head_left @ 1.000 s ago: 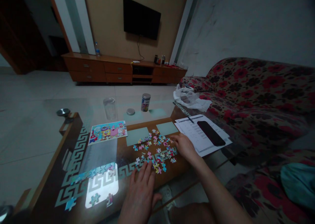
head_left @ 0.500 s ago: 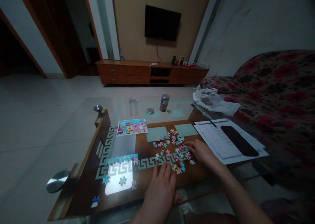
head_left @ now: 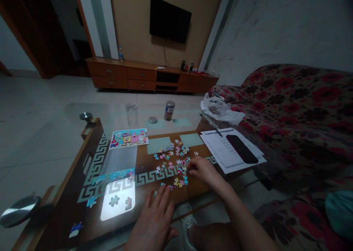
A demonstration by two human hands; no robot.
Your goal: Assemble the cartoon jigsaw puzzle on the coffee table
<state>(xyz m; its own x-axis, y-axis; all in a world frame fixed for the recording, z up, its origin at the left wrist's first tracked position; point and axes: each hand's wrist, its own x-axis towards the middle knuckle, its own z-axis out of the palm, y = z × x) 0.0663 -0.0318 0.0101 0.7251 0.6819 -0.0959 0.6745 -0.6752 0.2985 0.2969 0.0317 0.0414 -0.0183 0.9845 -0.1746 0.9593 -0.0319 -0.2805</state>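
Observation:
Loose jigsaw puzzle pieces [head_left: 171, 165] lie scattered on the glass-topped table, many of them just left of my right hand [head_left: 202, 171]. That hand has its fingers curled in at the edge of the pile; what they grip, if anything, is hidden. My left hand [head_left: 156, 214] rests palm down with fingers stretched, its tips beside a few pieces near the table's front. A joined strip of puzzle [head_left: 116, 175] lies to the left, with single pieces below it, one being a blue-grey piece [head_left: 114, 200]. Behind it lies a cartoon picture card [head_left: 129, 138].
A printed tin [head_left: 169, 111], a round lid [head_left: 152, 120] and a clear glass [head_left: 132, 115] stand toward the back. Papers [head_left: 220, 151] with a dark phone [head_left: 242, 149] and a pen lie right. Beyond them are a plastic bag [head_left: 220, 111] and a flowered sofa [head_left: 289, 92].
The view has swung right, so the table sits further left. My right fingers have curled in more at the pile. Small pieces now show by my left fingertips, which are spread a little wider.

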